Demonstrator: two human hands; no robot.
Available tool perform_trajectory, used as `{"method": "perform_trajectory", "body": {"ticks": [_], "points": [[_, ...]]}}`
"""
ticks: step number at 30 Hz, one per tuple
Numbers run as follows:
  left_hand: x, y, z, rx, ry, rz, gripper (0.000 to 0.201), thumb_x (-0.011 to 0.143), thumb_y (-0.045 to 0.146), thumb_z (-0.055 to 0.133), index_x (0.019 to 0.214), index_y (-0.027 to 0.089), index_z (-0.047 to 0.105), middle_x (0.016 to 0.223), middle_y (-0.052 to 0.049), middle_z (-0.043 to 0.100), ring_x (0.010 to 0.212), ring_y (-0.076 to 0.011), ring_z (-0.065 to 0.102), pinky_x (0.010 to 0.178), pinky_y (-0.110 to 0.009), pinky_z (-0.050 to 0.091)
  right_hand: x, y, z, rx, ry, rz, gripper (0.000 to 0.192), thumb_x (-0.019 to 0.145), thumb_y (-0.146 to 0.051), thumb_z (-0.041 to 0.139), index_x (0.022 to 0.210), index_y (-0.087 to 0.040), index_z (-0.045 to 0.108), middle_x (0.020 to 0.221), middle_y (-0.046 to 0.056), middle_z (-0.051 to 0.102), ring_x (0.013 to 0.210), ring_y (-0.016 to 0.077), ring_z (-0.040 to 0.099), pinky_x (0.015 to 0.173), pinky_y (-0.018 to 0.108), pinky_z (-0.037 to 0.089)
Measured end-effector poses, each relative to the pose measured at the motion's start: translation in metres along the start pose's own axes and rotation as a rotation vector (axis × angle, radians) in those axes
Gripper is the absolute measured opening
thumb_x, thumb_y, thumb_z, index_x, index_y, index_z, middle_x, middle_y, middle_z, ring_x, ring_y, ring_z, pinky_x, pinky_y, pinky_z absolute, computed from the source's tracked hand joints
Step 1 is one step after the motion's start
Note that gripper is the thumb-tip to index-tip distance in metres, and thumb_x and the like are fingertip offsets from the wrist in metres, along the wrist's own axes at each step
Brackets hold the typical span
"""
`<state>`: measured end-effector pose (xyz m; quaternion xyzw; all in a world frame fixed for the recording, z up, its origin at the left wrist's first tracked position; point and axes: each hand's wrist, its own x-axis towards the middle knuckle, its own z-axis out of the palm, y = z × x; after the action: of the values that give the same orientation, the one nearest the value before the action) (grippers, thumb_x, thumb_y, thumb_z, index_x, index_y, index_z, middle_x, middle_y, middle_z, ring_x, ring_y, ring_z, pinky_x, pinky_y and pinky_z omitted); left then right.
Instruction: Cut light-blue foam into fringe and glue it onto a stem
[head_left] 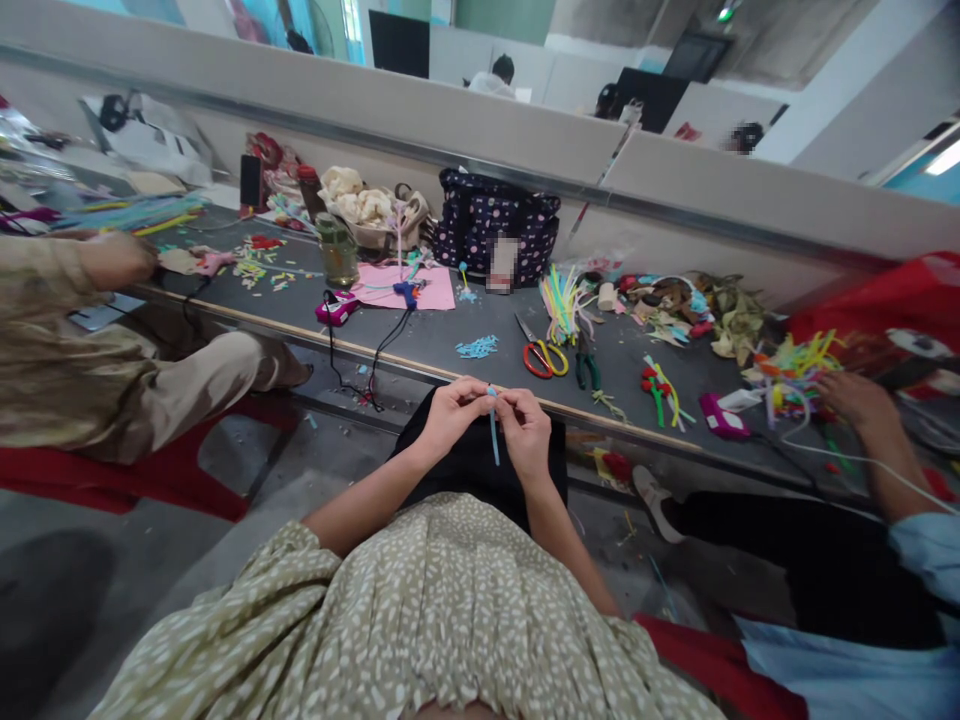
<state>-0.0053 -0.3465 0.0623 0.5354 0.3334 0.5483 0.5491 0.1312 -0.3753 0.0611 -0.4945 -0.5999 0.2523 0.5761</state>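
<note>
Over my lap, at the table's front edge, both hands meet on a light blue pipe cleaner (495, 440). My left hand (463, 405) pinches its upper end, and my right hand (525, 425) pinches it close beside. The strip's loose end hangs down between my hands. On the table just beyond lies a pile of short blue pieces (477, 347). Right of that pile are scissors (541, 355) with red and yellow handles and dark green pliers (587, 368). A bundle of coloured pipe cleaners (564, 305) lies behind them.
A blue glue gun (406, 293) rests on pink paper (442, 287), its cord hanging over the table edge. Behind stand a jar (337, 252) and a dotted bag (472, 225). Co-workers' hands are at far left (124, 258) and right (855, 397).
</note>
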Motion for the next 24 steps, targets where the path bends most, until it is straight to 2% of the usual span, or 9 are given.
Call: {"method": "perform_trajectory", "body": {"ticks": [6, 9, 12, 16, 21, 24], "points": [[0.002, 0.001, -0.003, 0.047, 0.017, 0.004, 0.019, 0.075, 0.035, 0.072, 0.083, 0.017, 0.073, 0.077, -0.002, 0.069, 0.066, -0.0128, 0.059, 0.067, -0.026, 0.049, 0.001, 0.004, -0.001, -0.045, -0.072, -0.032, 0.018, 0.092, -0.036, 0.054, 0.087, -0.022, 0.065, 0.083, 0.002, 0.061, 0.078, 0.0166, 0.057, 0.074, 0.031, 0.047], [0.003, 0.004, -0.006, 0.128, 0.005, 0.064, 0.018, 0.078, 0.032, 0.070, 0.087, 0.017, 0.074, 0.082, -0.003, 0.069, 0.064, -0.0114, 0.057, 0.065, -0.025, 0.047, 0.000, 0.003, -0.002, -0.063, -0.078, -0.050, 0.018, 0.093, -0.034, 0.052, 0.090, -0.023, 0.066, 0.086, 0.003, 0.062, 0.078, 0.0164, 0.058, 0.076, 0.031, 0.047], [0.004, 0.006, -0.008, 0.161, 0.006, 0.089, 0.018, 0.078, 0.030, 0.069, 0.089, 0.017, 0.075, 0.086, -0.004, 0.069, 0.063, -0.0102, 0.056, 0.063, -0.024, 0.046, -0.001, 0.001, -0.002, -0.066, -0.069, -0.066, 0.018, 0.092, -0.034, 0.053, 0.098, -0.023, 0.066, 0.096, 0.004, 0.067, 0.087, 0.0182, 0.061, 0.082, 0.032, 0.047], [0.003, 0.008, -0.006, 0.077, 0.015, 0.004, 0.021, 0.074, 0.031, 0.074, 0.088, 0.015, 0.075, 0.075, -0.002, 0.068, 0.064, -0.0110, 0.057, 0.065, -0.024, 0.047, -0.002, 0.001, -0.002, -0.046, -0.083, -0.022, 0.019, 0.091, -0.036, 0.056, 0.098, -0.023, 0.066, 0.095, 0.004, 0.068, 0.084, 0.0183, 0.063, 0.079, 0.032, 0.050], [0.004, 0.008, -0.009, -0.162, -0.061, -0.147, 0.029, 0.070, 0.033, 0.079, 0.091, 0.014, 0.074, 0.082, -0.004, 0.072, 0.068, -0.0107, 0.062, 0.070, -0.025, 0.051, -0.002, 0.000, -0.004, -0.014, -0.094, 0.021, 0.017, 0.088, -0.035, 0.059, 0.098, -0.023, 0.067, 0.092, 0.003, 0.070, 0.079, 0.0180, 0.064, 0.078, 0.033, 0.052], [0.006, 0.009, -0.011, -0.340, -0.097, -0.266, 0.034, 0.067, 0.029, 0.082, 0.096, 0.014, 0.071, 0.083, -0.004, 0.071, 0.066, -0.0104, 0.064, 0.067, -0.023, 0.053, -0.002, -0.005, -0.009, 0.098, -0.131, 0.038, 0.016, 0.087, -0.033, 0.061, 0.098, -0.024, 0.068, 0.091, 0.003, 0.070, 0.077, 0.0175, 0.065, 0.076, 0.032, 0.053]]}}
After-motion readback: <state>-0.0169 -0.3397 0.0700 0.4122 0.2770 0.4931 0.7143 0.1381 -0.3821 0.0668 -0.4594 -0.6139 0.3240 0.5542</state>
